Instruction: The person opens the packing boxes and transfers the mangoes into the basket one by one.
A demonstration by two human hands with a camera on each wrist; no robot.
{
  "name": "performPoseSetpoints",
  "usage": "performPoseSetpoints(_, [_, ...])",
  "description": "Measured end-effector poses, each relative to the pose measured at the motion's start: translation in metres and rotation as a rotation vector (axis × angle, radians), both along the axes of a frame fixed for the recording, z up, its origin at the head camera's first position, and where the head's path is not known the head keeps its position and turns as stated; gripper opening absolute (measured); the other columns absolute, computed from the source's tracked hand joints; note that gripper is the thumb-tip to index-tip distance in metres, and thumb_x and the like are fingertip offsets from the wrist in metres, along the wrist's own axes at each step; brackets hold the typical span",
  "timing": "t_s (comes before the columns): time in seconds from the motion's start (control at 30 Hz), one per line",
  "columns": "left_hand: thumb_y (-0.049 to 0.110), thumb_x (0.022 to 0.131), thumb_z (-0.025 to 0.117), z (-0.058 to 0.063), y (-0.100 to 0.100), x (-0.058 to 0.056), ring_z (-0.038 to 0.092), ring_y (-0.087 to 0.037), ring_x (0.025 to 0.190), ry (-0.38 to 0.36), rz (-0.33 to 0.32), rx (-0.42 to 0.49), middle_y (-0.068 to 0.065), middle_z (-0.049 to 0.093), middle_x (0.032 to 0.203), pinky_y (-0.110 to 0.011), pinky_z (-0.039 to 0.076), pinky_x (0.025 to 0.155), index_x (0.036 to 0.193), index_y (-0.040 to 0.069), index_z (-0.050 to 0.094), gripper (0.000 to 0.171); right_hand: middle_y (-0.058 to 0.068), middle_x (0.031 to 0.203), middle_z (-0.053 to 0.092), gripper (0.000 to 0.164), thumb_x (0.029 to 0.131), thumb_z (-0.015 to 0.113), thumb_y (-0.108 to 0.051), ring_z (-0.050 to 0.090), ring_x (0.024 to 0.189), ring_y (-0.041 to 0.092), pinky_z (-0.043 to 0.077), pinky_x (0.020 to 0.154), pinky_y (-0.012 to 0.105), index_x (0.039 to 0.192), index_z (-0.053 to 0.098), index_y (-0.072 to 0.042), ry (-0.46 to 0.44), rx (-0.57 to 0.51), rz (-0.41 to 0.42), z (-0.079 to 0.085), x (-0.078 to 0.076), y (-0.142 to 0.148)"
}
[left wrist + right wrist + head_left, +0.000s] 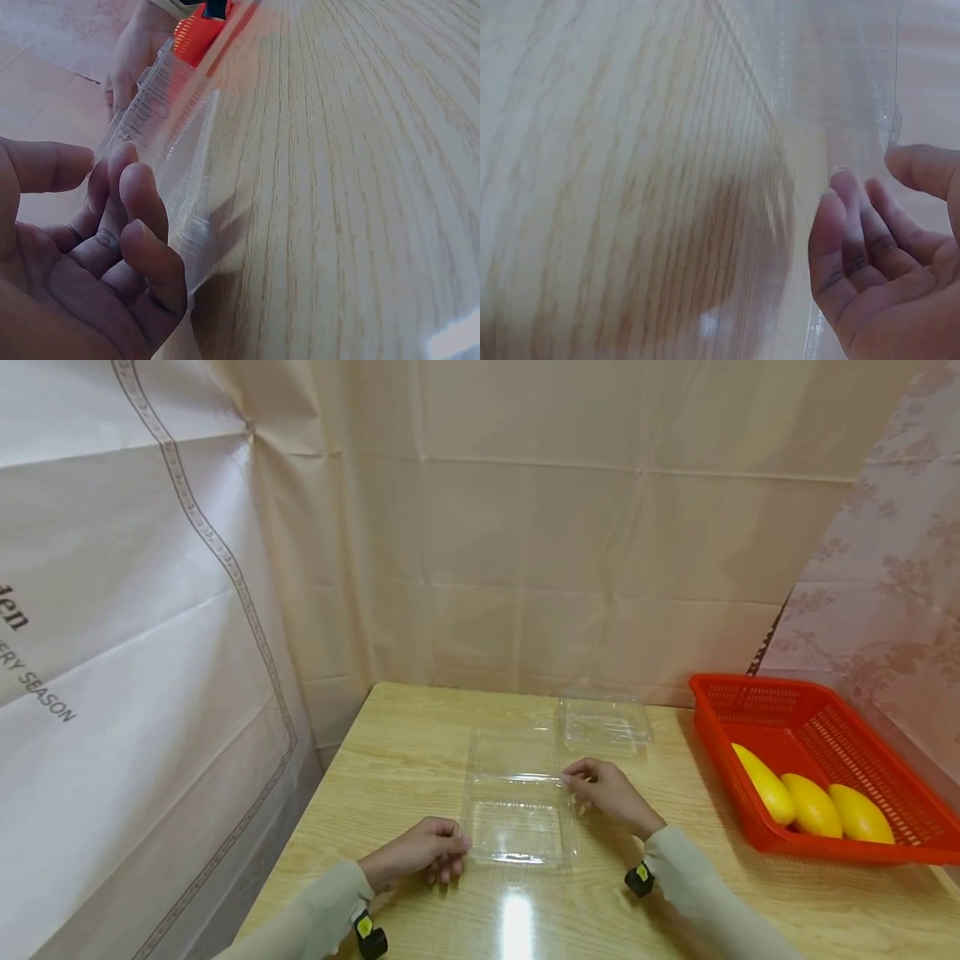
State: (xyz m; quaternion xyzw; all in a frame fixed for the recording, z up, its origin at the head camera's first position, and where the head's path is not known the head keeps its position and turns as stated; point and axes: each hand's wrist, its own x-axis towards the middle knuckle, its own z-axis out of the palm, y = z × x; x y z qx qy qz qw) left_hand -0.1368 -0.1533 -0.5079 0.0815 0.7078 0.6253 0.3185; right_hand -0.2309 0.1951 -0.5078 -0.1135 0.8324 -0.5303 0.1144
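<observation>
A clear plastic clamshell container lies opened out in front of me, its lid half folded back away from me. My left hand pinches the container's near left rim between thumb and forefinger, the other fingers loosely curled below. On the opposite side my right hand pinches the right edge near the hinge. In the right wrist view the thumb of the right hand presses on the clear edge, with the fingers bent beneath. From the left wrist, the ribbed plastic side shows past the left hand.
More clear plastic containers sit at the back of the wooden table. A red plastic basket with three yellow mangoes stands at the right. Cloth sheets hang behind the table and at both sides.
</observation>
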Motion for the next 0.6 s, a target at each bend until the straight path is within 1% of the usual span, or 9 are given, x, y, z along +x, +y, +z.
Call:
performPoseSetpoints(0.13, [0.018, 0.105, 0.058, -0.0015, 0.0008, 0.0006, 0.056, -0.011, 0.057, 0.016, 0.003, -0.003, -0.003, 0.067, 0.075, -0.023, 0.041, 0.05, 0.093, 0.0, 0.062, 0.022, 0.019, 0.105, 0.064, 0.026, 0.1, 0.067, -0.007, 0.063, 0.081, 0.025, 0.055, 0.061, 0.032, 0.119, 0.056, 0.008, 0.026, -0.052, -0.006, -0.0031, -0.0018, -0.0005])
performPoseSetpoints(0.3, [0.018, 0.104, 0.059, -0.0035, 0.0009, 0.0005, 0.056, -0.011, 0.058, 0.015, 0.002, 0.006, -0.004, 0.067, 0.076, -0.024, 0.041, 0.05, 0.095, -0.003, 0.063, 0.024, 0.021, 0.102, 0.064, 0.026, 0.098, 0.068, -0.003, 0.061, 0.081, 0.028, 0.052, 0.059, 0.03, 0.118, 0.052, 0.006, 0.055, -0.086, 0.003, -0.0032, -0.0003, -0.0011])
performPoseSetpoints(0.4, [0.018, 0.104, 0.059, -0.0036, 0.001, 0.0007, 0.056, -0.011, 0.057, 0.017, 0.004, 0.006, -0.004, 0.067, 0.075, -0.024, 0.041, 0.05, 0.096, -0.005, 0.062, 0.025, 0.023, 0.101, 0.064, 0.022, 0.099, 0.067, -0.001, 0.06, 0.078, 0.026, 0.051, 0.058, 0.029, 0.114, 0.053, 0.004, 0.053, -0.079, 0.011, -0.0017, 0.0022, -0.0001])
performPoseSetpoints(0.6, [0.018, 0.104, 0.058, -0.0029, 0.0006, 0.0008, 0.056, -0.01, 0.057, 0.024, 0.008, 0.0, -0.004, 0.067, 0.076, -0.023, 0.041, 0.05, 0.095, -0.003, 0.063, 0.024, 0.022, 0.098, 0.065, 0.012, 0.099, 0.066, -0.001, 0.06, 0.073, 0.027, 0.052, 0.058, 0.029, 0.107, 0.056, -0.001, 0.065, -0.045, 0.018, -0.0007, 0.0069, 0.0025])
